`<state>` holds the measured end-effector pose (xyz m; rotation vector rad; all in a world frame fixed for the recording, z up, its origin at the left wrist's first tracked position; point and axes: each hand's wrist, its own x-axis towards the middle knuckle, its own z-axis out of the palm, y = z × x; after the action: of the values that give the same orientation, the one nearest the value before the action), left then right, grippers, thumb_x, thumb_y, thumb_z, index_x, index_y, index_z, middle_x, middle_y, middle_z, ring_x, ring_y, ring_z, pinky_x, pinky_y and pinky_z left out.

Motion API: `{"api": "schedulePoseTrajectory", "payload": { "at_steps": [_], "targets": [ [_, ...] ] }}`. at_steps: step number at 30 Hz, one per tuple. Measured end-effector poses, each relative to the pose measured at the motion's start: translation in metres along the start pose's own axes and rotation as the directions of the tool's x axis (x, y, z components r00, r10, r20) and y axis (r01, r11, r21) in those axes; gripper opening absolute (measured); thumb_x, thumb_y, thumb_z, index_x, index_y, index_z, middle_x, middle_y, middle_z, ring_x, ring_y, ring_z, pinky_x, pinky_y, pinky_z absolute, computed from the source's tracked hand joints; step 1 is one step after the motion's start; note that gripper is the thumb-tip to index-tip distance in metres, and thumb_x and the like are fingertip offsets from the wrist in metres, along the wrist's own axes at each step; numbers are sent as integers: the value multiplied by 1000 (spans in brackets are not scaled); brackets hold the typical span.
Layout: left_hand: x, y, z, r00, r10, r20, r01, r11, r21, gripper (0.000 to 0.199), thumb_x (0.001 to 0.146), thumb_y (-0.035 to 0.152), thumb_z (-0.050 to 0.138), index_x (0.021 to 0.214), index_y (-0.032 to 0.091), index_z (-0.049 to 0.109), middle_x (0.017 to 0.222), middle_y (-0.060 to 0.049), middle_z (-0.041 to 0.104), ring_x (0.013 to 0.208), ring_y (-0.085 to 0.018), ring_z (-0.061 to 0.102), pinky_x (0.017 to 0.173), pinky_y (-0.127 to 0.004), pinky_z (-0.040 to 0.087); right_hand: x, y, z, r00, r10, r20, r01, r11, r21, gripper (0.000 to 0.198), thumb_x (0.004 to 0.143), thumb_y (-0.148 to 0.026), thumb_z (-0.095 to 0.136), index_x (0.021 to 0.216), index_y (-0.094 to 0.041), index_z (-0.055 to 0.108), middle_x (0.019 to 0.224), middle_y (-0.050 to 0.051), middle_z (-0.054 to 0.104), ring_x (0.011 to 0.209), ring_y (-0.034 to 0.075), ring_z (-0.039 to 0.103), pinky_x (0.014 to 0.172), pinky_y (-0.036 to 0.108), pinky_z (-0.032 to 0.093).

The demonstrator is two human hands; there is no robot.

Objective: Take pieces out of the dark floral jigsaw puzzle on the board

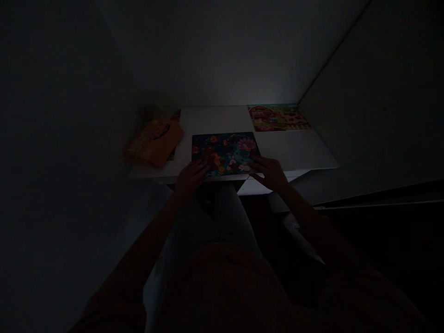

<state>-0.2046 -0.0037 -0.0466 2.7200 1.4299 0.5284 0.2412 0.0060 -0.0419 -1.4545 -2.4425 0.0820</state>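
Note:
The scene is very dark. A colourful dark-blue puzzle board (227,150) lies flat near the front edge of a small white table (298,150). My left hand (190,178) rests at the board's front left corner, fingers on its edge. My right hand (269,172) lies at the board's front right corner, fingers spread over its edge. Whether either hand grips the board or only touches it is too dim to tell.
An orange box (154,141) lies tilted at the table's left end. A second puzzle board with a red barn picture (277,117) lies at the back right. Pale walls close in on the left, back and right. My lap is below the table.

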Motion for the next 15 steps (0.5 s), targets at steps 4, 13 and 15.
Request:
{"api": "schedulePoseTrajectory", "payload": {
  "at_steps": [4,13,15],
  "targets": [
    [12,16,-4,998,-16,56,14,999,44,59,128,32,59,187,27,66,199,-12,50,191,-32,40,160,-62,33,12,-13,-1,998,-43,56,44,999,-19,61,127,-53,64,185,-37,68,199,8,55,186,39,53,149,66,42],
    [33,30,-12,984,12,176,-19,999,39,69,123,21,52,192,29,60,197,-11,53,191,-33,41,155,-64,42,34,-27,1,979,-158,125,162,987,-16,62,130,-50,60,190,-37,62,202,3,52,188,35,50,155,61,37],
    [37,31,-14,982,31,184,-41,998,50,70,122,19,52,192,26,60,199,-12,51,192,-32,39,156,-63,40,35,-26,1,979,-158,125,161,987,-13,62,129,-49,60,190,-38,62,202,2,52,188,35,50,157,62,36]
  ]
}}
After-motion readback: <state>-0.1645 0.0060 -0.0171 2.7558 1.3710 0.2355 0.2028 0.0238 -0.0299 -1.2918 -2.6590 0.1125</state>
